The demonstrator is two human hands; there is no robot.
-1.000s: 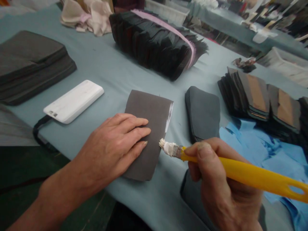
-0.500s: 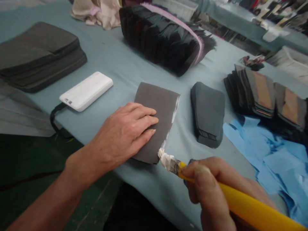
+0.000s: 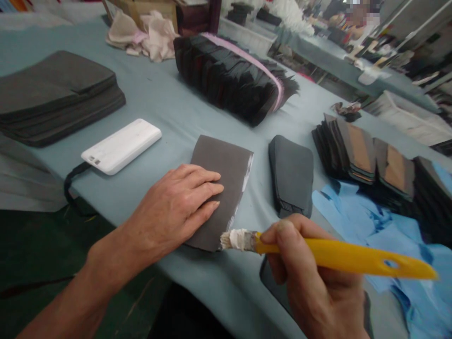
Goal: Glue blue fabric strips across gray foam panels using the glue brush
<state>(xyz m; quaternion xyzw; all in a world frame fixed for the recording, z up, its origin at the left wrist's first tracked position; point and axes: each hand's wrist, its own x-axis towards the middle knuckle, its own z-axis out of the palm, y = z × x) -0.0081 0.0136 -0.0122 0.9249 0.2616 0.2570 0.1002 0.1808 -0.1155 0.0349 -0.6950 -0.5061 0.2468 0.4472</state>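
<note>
My left hand (image 3: 180,202) lies flat on a dark grey-brown rectangular piece (image 3: 226,165), fingers stretched out, near the table's front edge. White paste streaks run along the right edge of that piece. In my right hand (image 3: 300,268) is a paintbrush (image 3: 339,254) with a yellow handle, pinched close to its metal band. White paste coats its bristles, which touch the lower right corner of the piece. Just beyond the right hand stands a small stack of dark pieces (image 3: 293,174). Partly hidden beneath that hand is another dark flat object (image 3: 273,282).
A white power bank (image 3: 122,146) with a black cable lies at the left, below a dark stack (image 3: 60,94). Behind sits a black bundle (image 3: 226,75) tied with a pink strip. Blue scraps (image 3: 388,235) and banded dark stacks (image 3: 356,150) are at the right.
The brush has swung so its handle lies nearly level, its tip shifting slightly left and down at the corner. The left hand still presses on the piece. The view has tilted up a little.
</note>
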